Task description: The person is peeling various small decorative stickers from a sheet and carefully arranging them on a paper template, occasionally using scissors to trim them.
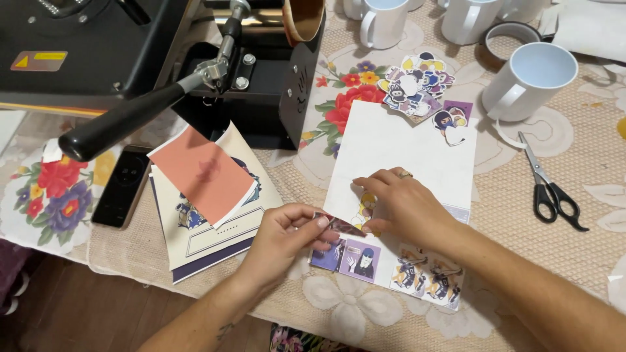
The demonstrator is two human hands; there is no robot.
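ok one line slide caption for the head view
Left hand peels a small printed cutout from a sticker sheet pinned by the right hand, beside a heat press.

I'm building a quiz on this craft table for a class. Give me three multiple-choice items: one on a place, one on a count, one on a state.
1. Where do the scissors lie?
A. right of the sticker sheet
B. on the phone
C. under the press

2. How many white mugs show in full?
A. one
B. five
C. none

3. What does the left hand do?
A. lies flat
B. pinches a cut-out
C. holds a mug

Key:
1 A, they rest on the lace cloth to its right.
2 A, one mug; the others are cropped.
3 B, fingers closed on the piece.
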